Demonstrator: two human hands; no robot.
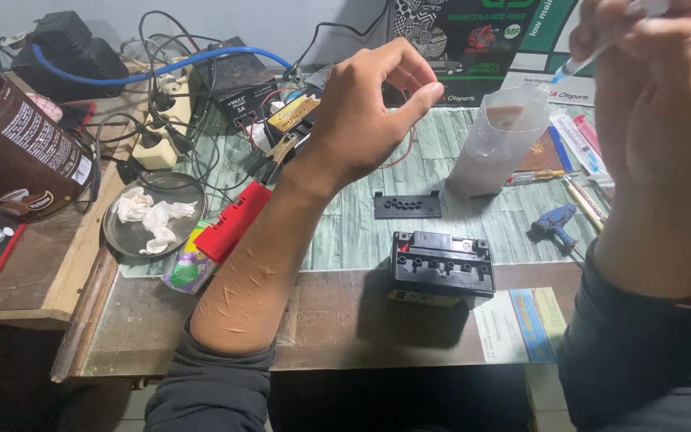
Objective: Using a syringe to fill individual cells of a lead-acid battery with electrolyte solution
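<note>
Here the right hand (665, 88) is raised at the upper right, its fingers closed around a thin syringe (581, 62) whose blue tip slants down and to the left, just above the rim of a cut-open clear plastic bottle (496, 140). The left hand (365, 112) is lifted above the middle of the tabletop (321, 320), empty, with thumb and forefinger curled toward each other but not meeting, a gap showing between them. Its sleeve is pushed back to the elbow.

Below and between the two hands a small black battery (441, 264) sits on the tabletop near the front edge, a row of open filler holes along its top. Its black cap strip (407, 206) lies apart from it, a little farther back on the green mat (457, 172). A printed leaflet (520, 324) lies just right of the battery.

Left of the left forearm lie a red case (232, 222) and a round metal dish (153, 214) holding crumpled white tissue. A brown tin (17, 148) stands at the far left. Behind the left hand a black charger (237, 84) sits among tangled wires and a blue cable (161, 68). A small blue tool (555, 220) lies on the mat right of the bottle.
</note>
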